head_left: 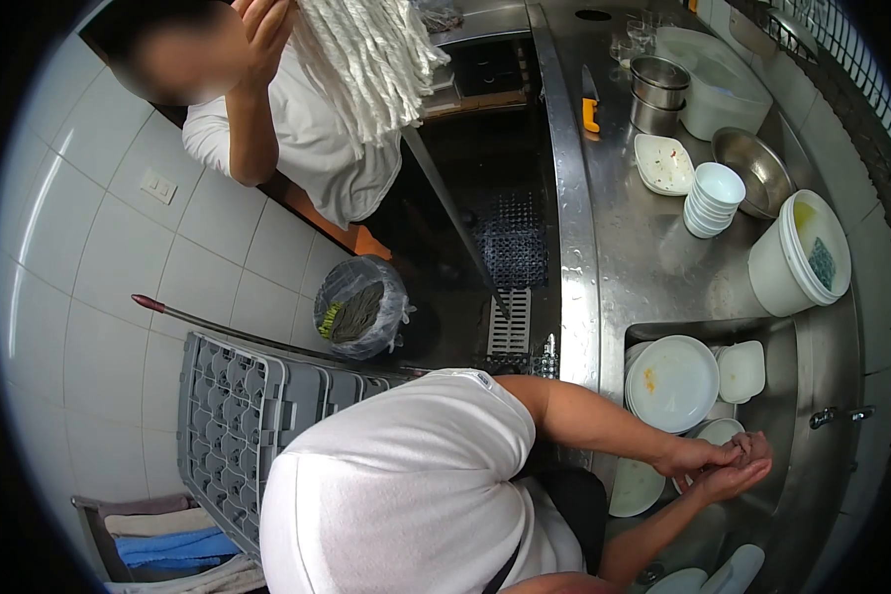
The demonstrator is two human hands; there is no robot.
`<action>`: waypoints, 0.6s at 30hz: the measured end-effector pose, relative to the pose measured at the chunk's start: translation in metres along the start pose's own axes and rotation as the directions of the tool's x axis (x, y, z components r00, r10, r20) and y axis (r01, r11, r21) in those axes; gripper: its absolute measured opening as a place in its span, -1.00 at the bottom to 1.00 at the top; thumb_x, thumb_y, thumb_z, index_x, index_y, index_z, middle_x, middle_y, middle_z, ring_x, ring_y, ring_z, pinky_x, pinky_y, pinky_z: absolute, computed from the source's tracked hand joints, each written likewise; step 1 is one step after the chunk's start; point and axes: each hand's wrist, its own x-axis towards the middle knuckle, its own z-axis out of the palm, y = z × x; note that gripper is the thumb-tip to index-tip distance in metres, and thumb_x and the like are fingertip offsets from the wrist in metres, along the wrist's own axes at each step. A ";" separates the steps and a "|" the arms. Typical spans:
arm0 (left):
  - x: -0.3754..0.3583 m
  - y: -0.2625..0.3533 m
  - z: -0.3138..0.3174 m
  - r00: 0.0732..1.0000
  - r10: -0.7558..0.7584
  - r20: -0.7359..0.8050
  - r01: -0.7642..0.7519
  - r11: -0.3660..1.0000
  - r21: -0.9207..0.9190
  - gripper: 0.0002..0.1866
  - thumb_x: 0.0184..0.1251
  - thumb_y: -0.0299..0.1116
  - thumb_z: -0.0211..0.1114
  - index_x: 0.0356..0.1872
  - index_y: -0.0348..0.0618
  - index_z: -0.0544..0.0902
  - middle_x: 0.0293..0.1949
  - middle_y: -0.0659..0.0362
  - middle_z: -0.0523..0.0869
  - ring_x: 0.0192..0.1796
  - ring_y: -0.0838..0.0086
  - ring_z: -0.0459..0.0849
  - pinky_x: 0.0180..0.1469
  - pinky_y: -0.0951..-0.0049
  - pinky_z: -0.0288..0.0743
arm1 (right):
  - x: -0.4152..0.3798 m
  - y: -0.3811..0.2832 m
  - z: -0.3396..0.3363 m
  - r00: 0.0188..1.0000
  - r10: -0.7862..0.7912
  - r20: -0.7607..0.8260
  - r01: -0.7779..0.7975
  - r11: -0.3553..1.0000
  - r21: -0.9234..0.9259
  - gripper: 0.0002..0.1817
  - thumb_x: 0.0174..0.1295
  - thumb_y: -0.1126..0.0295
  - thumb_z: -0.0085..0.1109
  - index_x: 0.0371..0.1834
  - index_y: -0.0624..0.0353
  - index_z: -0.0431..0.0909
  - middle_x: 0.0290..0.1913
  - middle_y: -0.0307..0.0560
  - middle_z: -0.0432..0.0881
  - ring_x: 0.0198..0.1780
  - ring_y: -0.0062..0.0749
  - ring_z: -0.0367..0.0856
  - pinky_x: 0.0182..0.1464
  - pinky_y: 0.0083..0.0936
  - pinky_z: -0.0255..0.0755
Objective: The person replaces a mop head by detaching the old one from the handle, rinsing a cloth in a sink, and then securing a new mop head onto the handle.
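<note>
Above the sink, my left hand (705,456) reaches in from the upper side and meets my right hand (731,481) at the fingers. The right palm is cupped and turned up, with nothing clearly visible in it. The left fingers overlap the right ones, so their shape is partly hidden. Stacked round plates (675,384), the top one with an orange smear, lie in the sink (782,396) beside the hands. A square white dish (741,372) is next to them. Another plate (638,487) sits below my left wrist.
A coworker (317,139) stands at the upper left, by a white mop (371,69). The counter holds a yellow-handled knife (590,114), stacked bowls (713,198), a metal bowl (752,173) and a white bucket (787,267). Grey racks (233,426) and a lined bin (361,307) stand left.
</note>
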 end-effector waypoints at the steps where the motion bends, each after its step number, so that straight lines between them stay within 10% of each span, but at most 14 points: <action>1: 0.001 -0.003 0.001 1.000 0.001 -0.011 -0.001 1.000 -0.017 0.00 0.23 0.61 -0.12 0.52 0.11 0.19 0.50 0.03 0.26 0.46 0.04 0.30 0.33 -0.27 0.23 | -0.001 0.001 -0.002 1.000 -0.006 0.017 0.006 1.000 -0.013 -0.47 0.55 0.04 -0.22 0.19 0.36 0.36 0.05 0.06 0.56 -0.03 -0.23 0.56 0.05 -0.32 0.48; 6: -0.005 -0.002 0.007 1.000 -0.001 0.031 0.002 0.999 -0.042 0.06 0.18 0.65 -0.12 0.55 0.12 0.13 0.53 0.02 0.20 0.53 0.00 0.18 0.39 -0.26 0.11 | -0.006 0.009 -0.005 0.998 -0.056 -0.039 0.055 0.998 -0.030 -0.51 0.53 0.08 -0.13 0.16 0.35 0.40 0.11 0.04 0.59 0.05 -0.16 0.58 0.10 -0.27 0.46; 9: -0.002 0.006 0.008 1.000 0.002 -0.010 -0.005 0.970 -0.244 -0.11 0.21 0.57 0.00 0.38 0.15 0.37 0.42 0.13 0.34 0.42 0.21 0.32 0.38 -0.02 0.22 | -0.005 0.004 -0.012 0.941 -0.183 0.285 0.274 0.906 -0.322 -0.57 0.53 0.12 -0.09 0.14 0.29 0.45 0.27 0.06 0.53 0.24 -0.11 0.48 0.27 -0.20 0.33; 12: 0.009 0.015 0.008 0.974 0.221 0.049 -0.180 0.886 -0.428 -0.19 0.17 0.56 0.07 0.20 0.14 0.50 0.27 0.16 0.48 0.32 0.36 0.41 0.36 0.19 0.26 | -0.008 -0.014 -0.010 0.682 -0.356 0.639 0.717 0.499 -0.487 -0.63 0.47 0.17 -0.01 0.01 0.28 0.55 0.35 0.10 0.45 0.42 0.05 0.29 0.41 -0.07 0.15; 16: 0.012 0.011 -0.002 0.986 0.142 -0.084 -0.163 0.763 -0.625 -0.55 0.33 0.14 0.34 -0.05 0.01 0.59 -0.06 0.30 0.60 0.06 0.53 0.53 0.13 0.36 0.44 | -0.017 -0.018 -0.024 0.639 -0.362 0.679 0.745 0.510 -0.430 -0.67 0.43 0.28 0.03 0.05 0.31 0.60 0.44 0.13 0.36 0.47 0.12 0.22 0.47 0.04 0.05; 18: 0.010 0.015 -0.001 0.992 0.092 -0.083 -0.124 0.777 -0.617 -0.69 0.36 -0.08 0.36 -0.06 0.00 0.59 -0.15 0.35 0.61 -0.08 0.62 0.56 -0.10 0.52 0.47 | -0.024 -0.009 -0.040 0.723 -0.318 0.613 0.567 0.781 -0.263 -0.70 0.40 0.26 0.07 0.05 0.21 0.60 0.46 0.11 0.32 0.48 0.09 0.21 0.47 0.06 0.06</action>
